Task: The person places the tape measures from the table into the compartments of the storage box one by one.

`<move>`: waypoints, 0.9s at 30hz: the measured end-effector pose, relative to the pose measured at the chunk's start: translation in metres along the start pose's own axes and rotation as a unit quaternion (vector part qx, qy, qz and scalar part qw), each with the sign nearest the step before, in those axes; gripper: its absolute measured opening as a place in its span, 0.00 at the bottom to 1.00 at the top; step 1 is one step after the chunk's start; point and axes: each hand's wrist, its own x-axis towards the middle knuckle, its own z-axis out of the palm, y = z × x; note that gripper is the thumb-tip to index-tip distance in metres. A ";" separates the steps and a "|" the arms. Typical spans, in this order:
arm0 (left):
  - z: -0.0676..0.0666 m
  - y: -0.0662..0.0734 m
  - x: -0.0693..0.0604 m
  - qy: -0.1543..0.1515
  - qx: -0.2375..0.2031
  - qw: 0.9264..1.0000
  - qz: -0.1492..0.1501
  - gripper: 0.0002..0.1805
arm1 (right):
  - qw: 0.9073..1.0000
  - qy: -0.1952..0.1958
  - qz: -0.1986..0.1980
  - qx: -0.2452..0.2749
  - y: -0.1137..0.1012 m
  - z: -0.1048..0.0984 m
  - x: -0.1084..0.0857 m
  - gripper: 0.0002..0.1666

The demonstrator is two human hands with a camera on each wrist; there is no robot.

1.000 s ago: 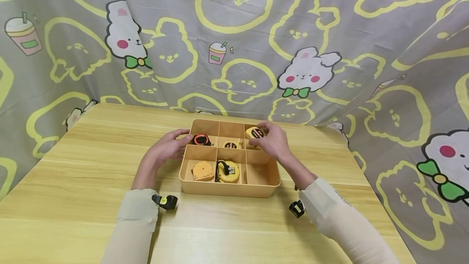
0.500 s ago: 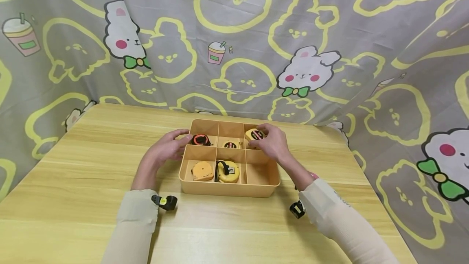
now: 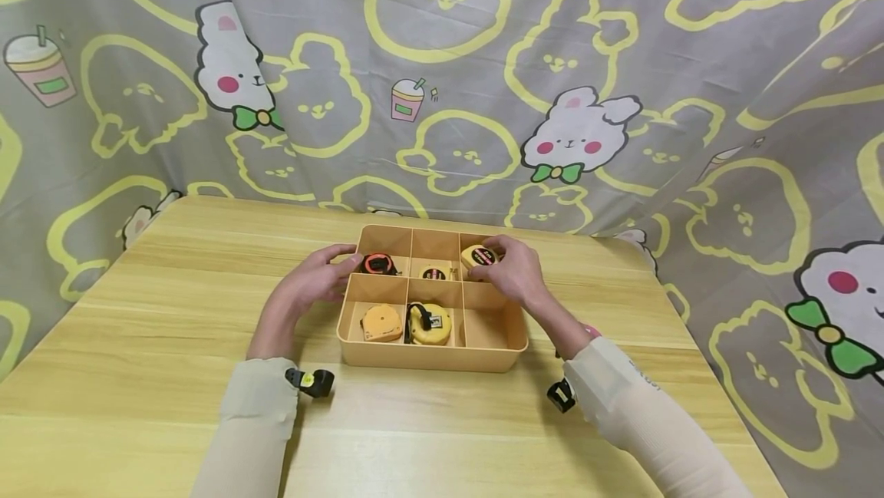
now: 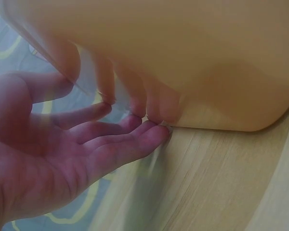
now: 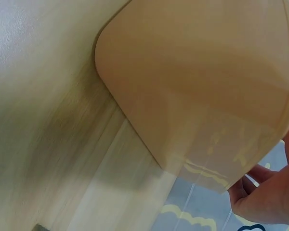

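A tan box [image 3: 435, 357] with two rows of compartments stands on the table. My right hand [image 3: 514, 268] pinches a yellow tape measure [image 3: 478, 256] between thumb and fingers at the back right compartment. In the right wrist view the box's outer wall [image 5: 192, 86] hides the tape measure. My left hand [image 3: 314, 275] touches the box's left wall, and in the left wrist view its loosely extended fingers [image 4: 120, 139] rest against that wall. A red-and-black tape measure [image 3: 379, 264] and a yellow one [image 3: 435, 273] lie in the other back compartments. Whether the held one touches the compartment floor is hidden.
The front left compartment holds an orange tape measure [image 3: 381, 323], and the front middle a round yellow one [image 3: 431, 324] with a black strap. Black wrist devices [image 3: 314, 381] sit at both sleeves. A patterned curtain [image 3: 456, 84] hangs behind the wooden table [image 3: 400, 436].
The yellow tape measure in my right hand has sunk very slightly and turned a little at the back right compartment. The left hand and the box stay in place.
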 end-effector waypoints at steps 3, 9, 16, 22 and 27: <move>0.000 0.000 0.000 0.001 0.000 1.000 -0.001 0.36 | 1.000 -0.001 -0.001 -0.007 0.001 0.001 0.000 0.36; 0.001 0.001 0.000 0.003 0.005 1.000 -0.002 0.36 | 1.000 -0.002 -0.005 -0.017 0.001 0.002 0.000 0.35; 0.001 0.000 0.001 0.008 0.007 1.000 -0.002 0.36 | 1.000 -0.006 -0.004 -0.025 0.001 0.003 0.001 0.33; 0.000 0.000 0.001 0.007 0.014 1.000 -0.002 0.36 | 1.000 -0.011 0.003 -0.023 0.001 0.004 0.001 0.33; 0.000 0.000 0.000 0.008 0.014 1.000 -0.001 0.36 | 0.999 -0.017 0.000 -0.031 0.002 0.006 0.002 0.34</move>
